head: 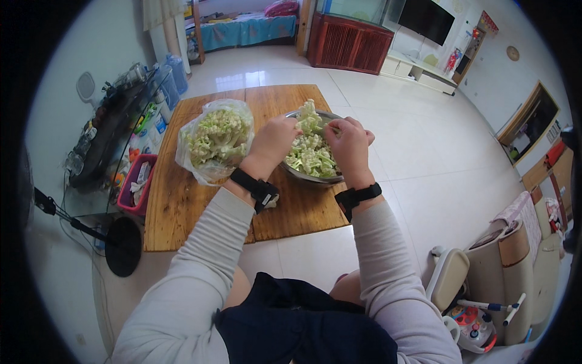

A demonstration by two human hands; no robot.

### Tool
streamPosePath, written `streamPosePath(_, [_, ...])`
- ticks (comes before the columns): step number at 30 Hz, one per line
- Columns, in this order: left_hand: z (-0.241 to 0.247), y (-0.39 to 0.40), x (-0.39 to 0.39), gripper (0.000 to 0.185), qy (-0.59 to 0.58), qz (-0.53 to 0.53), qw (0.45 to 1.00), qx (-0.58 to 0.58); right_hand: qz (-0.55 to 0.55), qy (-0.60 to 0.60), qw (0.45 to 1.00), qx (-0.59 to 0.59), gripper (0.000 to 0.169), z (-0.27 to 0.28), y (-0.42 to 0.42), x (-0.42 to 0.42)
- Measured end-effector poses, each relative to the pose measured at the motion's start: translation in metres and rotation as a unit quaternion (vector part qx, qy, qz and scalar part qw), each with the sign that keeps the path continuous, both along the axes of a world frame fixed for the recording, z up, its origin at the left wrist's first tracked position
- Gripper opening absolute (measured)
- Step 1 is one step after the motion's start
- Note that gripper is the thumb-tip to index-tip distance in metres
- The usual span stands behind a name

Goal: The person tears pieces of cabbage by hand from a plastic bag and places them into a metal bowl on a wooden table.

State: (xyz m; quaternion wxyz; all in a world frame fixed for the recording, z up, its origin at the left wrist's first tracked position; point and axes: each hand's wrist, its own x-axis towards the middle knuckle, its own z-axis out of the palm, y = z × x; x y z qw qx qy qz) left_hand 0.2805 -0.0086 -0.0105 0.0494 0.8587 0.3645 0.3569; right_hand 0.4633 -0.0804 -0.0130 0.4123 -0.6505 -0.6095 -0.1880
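Note:
My left hand (pixel 273 139) grips a branching cauliflower piece (pixel 310 117), held up over the far side of a round metal bowl (pixel 318 181). Beside it, above the bowl's right side, my right hand (pixel 349 143) has its fingertips pinched on a small bit of pale green cauliflower, mostly hidden by the fingers. Cut cauliflower florets (pixel 311 159) fill much of the bowl. To the left of my left hand, a larger cauliflower head (pixel 220 134) lies in an opened clear plastic bag (pixel 184 157). Both wrists wear black straps.
The wooden table (pixel 204 218) has a seam across it. A pink basket (pixel 122 198) stands against its left side, near a cluttered glass-topped stand (pixel 91 207). A black round base (pixel 123 248) is on the floor at left. A child's walker toy (pixel 470 325) stands at lower right.

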Motion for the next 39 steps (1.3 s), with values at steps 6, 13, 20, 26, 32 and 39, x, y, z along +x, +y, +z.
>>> streamPosePath(6, [0.005,-0.003,-0.005,0.023,0.001,-0.001,1.0,0.023,0.032,0.002,0.996,-0.085,0.026,0.011,-0.015,0.003])
streamPosePath(13, [0.008,-0.007,-0.003,0.02,0.003,-0.053,0.997,0.064,0.084,0.001,0.995,-0.046,0.036,0.007,-0.007,-0.006])
streamPosePath(20, [0.006,-0.007,-0.002,0.019,0.015,-0.043,0.995,0.085,0.077,0.003,0.996,-0.036,0.026,0.001,-0.004,-0.005])
streamPosePath(26, [0.004,-0.006,-0.002,0.02,-0.007,-0.05,0.997,0.062,0.115,0.033,0.993,-0.015,0.025,0.0,-0.001,-0.003])
streamPosePath(32, [0.003,-0.006,-0.001,0.021,-0.021,-0.068,0.996,0.054,0.122,0.051,0.991,-0.028,0.029,-0.003,-0.001,-0.006])
streamPosePath(39, [0.004,-0.009,0.0,0.022,-0.001,-0.052,0.998,0.028,0.129,-0.033,0.991,-0.003,0.02,-0.003,-0.002,-0.005])
